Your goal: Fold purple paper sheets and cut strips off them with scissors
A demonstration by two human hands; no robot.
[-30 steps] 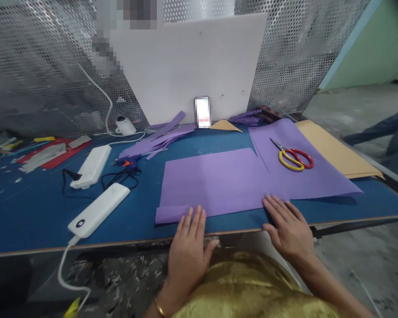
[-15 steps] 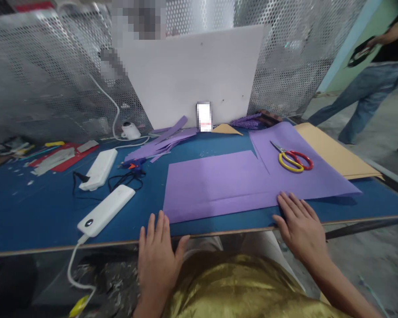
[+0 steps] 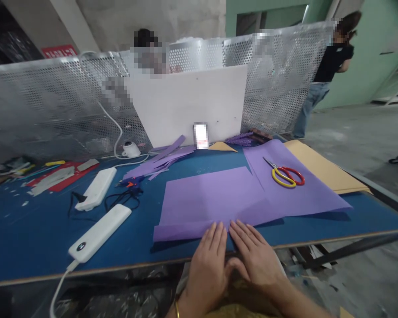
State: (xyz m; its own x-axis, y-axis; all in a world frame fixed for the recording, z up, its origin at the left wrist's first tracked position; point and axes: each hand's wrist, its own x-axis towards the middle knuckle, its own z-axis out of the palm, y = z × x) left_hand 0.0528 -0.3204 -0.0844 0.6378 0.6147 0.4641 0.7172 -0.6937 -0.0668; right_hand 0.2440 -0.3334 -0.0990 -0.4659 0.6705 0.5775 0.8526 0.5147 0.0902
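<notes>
A purple sheet of paper (image 3: 205, 194) lies near the front edge of the blue table, with a strip along its near side folded over. My left hand (image 3: 209, 256) presses on that near edge, its fingers stretched out flat. Beside it, my right hand (image 3: 252, 251) also rests straight fingers on the edge, the two hands almost meeting at the thumbs. Neither grasps anything. To the right lies a larger purple sheet (image 3: 305, 198), and on it a pair of scissors (image 3: 285, 176) with one red and one yellow handle.
Two white power strips (image 3: 101, 232) and a blue glue gun (image 3: 131, 182) with a black cord lie left. Purple paper strips (image 3: 166, 158), a phone (image 3: 201, 136) and a white board (image 3: 192, 101) stand behind. Tan sheets (image 3: 325, 168) lie right. A person (image 3: 333, 66) stands beyond the mesh.
My hands have come together from the sheet's two corners to the middle of its near edge. The near strip now shows folded over. The view has tilted up.
</notes>
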